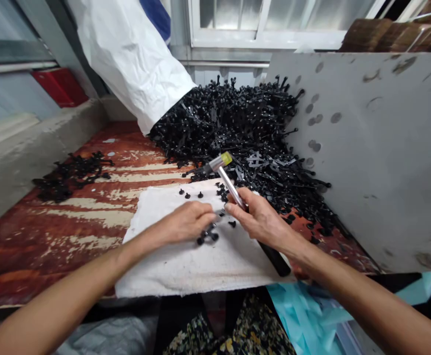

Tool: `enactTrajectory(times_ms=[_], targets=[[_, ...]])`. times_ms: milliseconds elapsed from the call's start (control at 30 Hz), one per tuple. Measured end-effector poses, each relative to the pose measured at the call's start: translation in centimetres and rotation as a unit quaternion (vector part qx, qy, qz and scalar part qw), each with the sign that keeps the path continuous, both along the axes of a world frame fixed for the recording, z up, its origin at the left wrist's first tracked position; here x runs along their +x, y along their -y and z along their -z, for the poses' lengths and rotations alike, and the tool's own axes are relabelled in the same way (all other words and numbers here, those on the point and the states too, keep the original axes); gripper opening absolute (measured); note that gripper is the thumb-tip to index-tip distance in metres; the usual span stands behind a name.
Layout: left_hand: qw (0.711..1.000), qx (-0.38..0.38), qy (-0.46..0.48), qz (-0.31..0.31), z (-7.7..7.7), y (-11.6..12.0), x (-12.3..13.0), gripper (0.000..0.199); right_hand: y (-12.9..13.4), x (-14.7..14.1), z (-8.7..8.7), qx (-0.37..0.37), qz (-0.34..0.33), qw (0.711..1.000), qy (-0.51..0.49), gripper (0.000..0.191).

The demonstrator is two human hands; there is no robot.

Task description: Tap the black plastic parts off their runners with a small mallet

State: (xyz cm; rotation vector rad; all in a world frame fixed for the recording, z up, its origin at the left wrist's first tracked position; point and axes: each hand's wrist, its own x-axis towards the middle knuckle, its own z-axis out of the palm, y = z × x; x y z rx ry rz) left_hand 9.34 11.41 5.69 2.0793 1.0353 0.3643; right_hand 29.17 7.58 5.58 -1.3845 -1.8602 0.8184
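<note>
The right hand [257, 214] is clamped on a hammer [227, 181], its yellow-tipped head ahead of that hand (black pieces [208, 235] sit at the left hand [193, 222], whose grip I cannot tell).

- The single view looks from the person's head, forward and steeply down onto the tabletop [1, 266].
- It faces the window [230, 15], which crosses the top of the view.
- The left hand [191, 223] and right hand [261, 217] lie close, near the middle.
- The patterned clothing [254, 330] shows at the bottom edge, directly below the camera.
- The wide view takes in the grey panel [378, 148] at right.
</note>
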Motion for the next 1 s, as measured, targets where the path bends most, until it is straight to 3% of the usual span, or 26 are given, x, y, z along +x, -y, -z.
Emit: enactTrajectory(times_ms=[100,167,233,300,400,500,667,1000], targets=[[1.000,0.015,-0.005,0.018,-0.1,2.3,0.2,0.028,0.8,-1.0,1.0,-0.173,-0.043,0.975,-0.131,0.020],[0.997,0.045,-0.019,-0.065,-0.1,3.2,-0.6,0.025,1.5,-1.4,1.5,-0.217,-0.038,0.957,-0.186,0.020],[0.980,0.084,-0.006,-0.181,-0.2,3.7,-2.0,0.029,2.0,-1.7,1.6,-0.204,-0.003,0.953,-0.223,0.021],[0.963,0.089,0.015,-0.252,-0.3,3.9,-3.2,0.034,2.2,-2.0,1.4,-0.186,0.034,0.951,-0.244,0.021],[0.972,0.035,0.010,-0.233,-0.4,4.2,-3.6,0.038,2.2,-2.7,1.2,-0.180,0.053,0.947,-0.260,0.021],[0.982,0.016,0.008,-0.189,-0.3,4.4,-2.7,0.039,2.3,-3.7,1.7,-0.184,0.039,0.945,-0.268,0.020],[0.981,-0.054,0.055,-0.180,-0.1,3.9,-1.8,0.035,2.3,-4.8,2.4,-0.192,0.002,0.944,-0.269,0.019],[0.948,-0.139,0.068,-0.279,-0.1,-1.8,-5.7,0.021,2.6,-4.5,3.2,-0.209,-0.002,0.934,-0.289,0.025]])
